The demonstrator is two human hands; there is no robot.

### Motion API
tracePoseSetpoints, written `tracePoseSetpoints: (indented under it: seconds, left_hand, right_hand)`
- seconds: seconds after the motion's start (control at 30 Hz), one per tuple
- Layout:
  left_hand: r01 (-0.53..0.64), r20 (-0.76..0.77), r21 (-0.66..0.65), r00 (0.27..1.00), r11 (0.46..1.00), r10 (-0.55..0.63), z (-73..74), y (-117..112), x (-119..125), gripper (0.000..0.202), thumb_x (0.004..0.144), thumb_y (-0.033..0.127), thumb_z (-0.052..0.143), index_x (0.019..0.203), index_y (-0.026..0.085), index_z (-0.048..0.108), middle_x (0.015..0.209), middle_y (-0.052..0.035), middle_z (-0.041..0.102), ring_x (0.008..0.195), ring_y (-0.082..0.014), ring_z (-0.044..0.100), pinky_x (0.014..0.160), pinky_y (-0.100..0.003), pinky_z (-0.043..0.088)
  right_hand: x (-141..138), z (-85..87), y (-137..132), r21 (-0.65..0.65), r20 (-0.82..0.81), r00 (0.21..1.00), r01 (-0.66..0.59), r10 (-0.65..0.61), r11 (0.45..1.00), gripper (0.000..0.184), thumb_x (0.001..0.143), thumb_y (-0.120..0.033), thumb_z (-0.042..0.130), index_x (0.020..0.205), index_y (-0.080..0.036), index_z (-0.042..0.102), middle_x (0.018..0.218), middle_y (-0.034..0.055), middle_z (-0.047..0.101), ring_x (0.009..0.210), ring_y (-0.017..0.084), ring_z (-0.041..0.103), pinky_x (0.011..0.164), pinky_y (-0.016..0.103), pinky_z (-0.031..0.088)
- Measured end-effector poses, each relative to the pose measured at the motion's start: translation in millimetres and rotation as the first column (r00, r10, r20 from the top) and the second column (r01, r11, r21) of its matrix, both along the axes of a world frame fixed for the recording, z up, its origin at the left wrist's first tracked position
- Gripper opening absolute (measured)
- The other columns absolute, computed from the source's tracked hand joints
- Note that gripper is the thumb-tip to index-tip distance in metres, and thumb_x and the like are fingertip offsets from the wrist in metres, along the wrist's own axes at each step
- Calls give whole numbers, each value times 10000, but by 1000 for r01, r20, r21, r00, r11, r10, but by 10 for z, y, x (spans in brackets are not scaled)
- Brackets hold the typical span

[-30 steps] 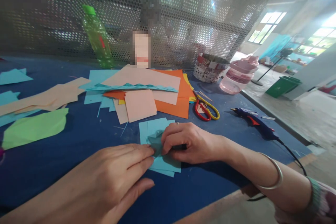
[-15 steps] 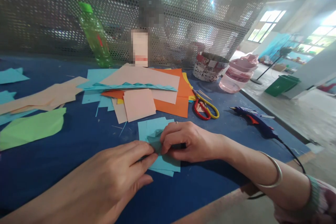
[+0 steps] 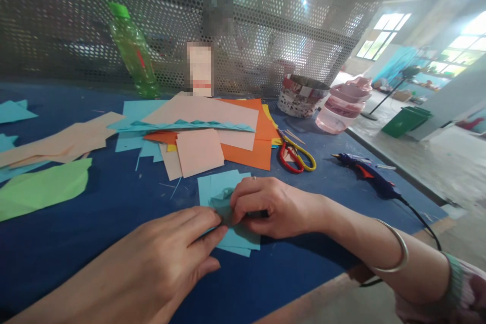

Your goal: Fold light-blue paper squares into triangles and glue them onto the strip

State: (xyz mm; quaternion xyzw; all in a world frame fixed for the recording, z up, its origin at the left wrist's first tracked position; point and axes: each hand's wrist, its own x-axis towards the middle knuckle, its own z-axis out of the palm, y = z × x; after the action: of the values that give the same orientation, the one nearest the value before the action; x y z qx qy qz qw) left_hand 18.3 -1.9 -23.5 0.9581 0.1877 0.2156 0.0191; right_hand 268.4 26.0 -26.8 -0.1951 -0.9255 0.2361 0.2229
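Folded teal paper (image 3: 224,207) pinched between both hands, sitting on loose light-blue square sheets (image 3: 237,239), near the front edge of the table. Hands together: left hand (image 3: 152,258) comes in from lower left, fingertips (image 3: 212,217) on the fold; right hand (image 3: 273,207), with metal bangle (image 3: 395,250) on the wrist, curls over from the right. Dark bit under the right hand, can't tell what.

Open blue tabletop (image 3: 114,233) left of and below the hands; the front edge runs just past the right forearm. Just ahead, a peach paper square (image 3: 199,152) overlaps orange card (image 3: 246,157), with a pleated teal strip (image 3: 182,125) across the pile. Red-and-yellow scissors (image 3: 292,158) lie right of it, blue glue gun (image 3: 366,174) further right, black cord (image 3: 421,225) trailing off the table. Flat green paper cutout (image 3: 38,187) far left. Back edge: green plastic bottle (image 3: 132,53), woven paper basket (image 3: 301,96), pink plastic container (image 3: 341,111), against a perforated metal screen (image 3: 273,25).
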Motion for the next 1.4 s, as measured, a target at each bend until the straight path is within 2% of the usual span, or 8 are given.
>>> tracePoseSetpoints:
  seconds: [0.2,0.33,0.5,0.73,0.9,1.07,1.2,1.4]
  left_hand:
    - [-103,-11,16,995,995,103,29,-70,65,348,1036,231,355,1034,207,702,1032,-57,724,904,-181,684,777,-258,564]
    - [-47,-11,95,999,994,49,13,-43,63,330,1035,240,359,1027,203,687,1007,-48,727,903,-180,687,798,-262,573]
    - [-21,-11,68,1000,997,22,-27,0,29,280,1013,222,410,963,188,683,968,-55,725,892,-177,691,765,-244,579]
    - [-3,-37,61,999,998,6,-22,-1,34,235,1001,201,435,998,169,668,984,-55,725,915,-174,700,810,-245,584]
    - [-26,14,78,1000,997,25,1,-28,50,279,1009,222,423,895,188,675,964,-47,729,871,-164,699,792,-239,586]
    - [-92,67,66,994,994,87,-47,-73,58,346,1043,279,365,946,188,684,981,-48,741,882,-175,701,790,-267,581]
    - [-71,38,72,997,995,68,-61,-63,70,361,1047,271,347,944,187,683,982,-52,743,873,-180,702,749,-278,584]
    - [-74,68,89,995,993,68,-43,-76,67,348,1040,258,375,934,188,699,974,-39,747,890,-172,702,835,-281,574]
  right_hand:
    - [9,12,-12,89,81,997,-6,-1,996,247,773,27,527,883,-136,676,972,79,646,879,139,616,818,260,518]
    - [13,15,-43,188,130,991,-20,-4,982,259,754,5,507,882,-147,674,975,70,663,860,150,608,773,267,500]
    - [-21,3,-113,397,127,992,-31,-21,917,211,783,-50,471,752,-162,647,905,59,676,778,163,547,666,281,450]
    - [-75,1,-195,543,165,977,24,-134,839,222,886,-137,550,670,-168,593,804,38,628,789,168,533,610,316,383]
    - [-63,13,-213,577,152,977,33,-147,816,190,823,-106,540,648,-168,577,752,33,604,766,172,522,592,333,349]
    - [-66,-18,-211,555,120,985,35,-122,831,185,798,-123,538,623,-181,561,783,39,637,823,179,555,579,323,363]
    - [-73,-18,-223,563,110,985,52,-136,825,178,815,-135,546,648,-174,593,801,30,658,840,174,574,578,328,374]
    - [-44,27,-228,567,145,978,43,-152,822,172,828,-127,546,675,-180,605,807,46,665,907,185,579,617,328,413]
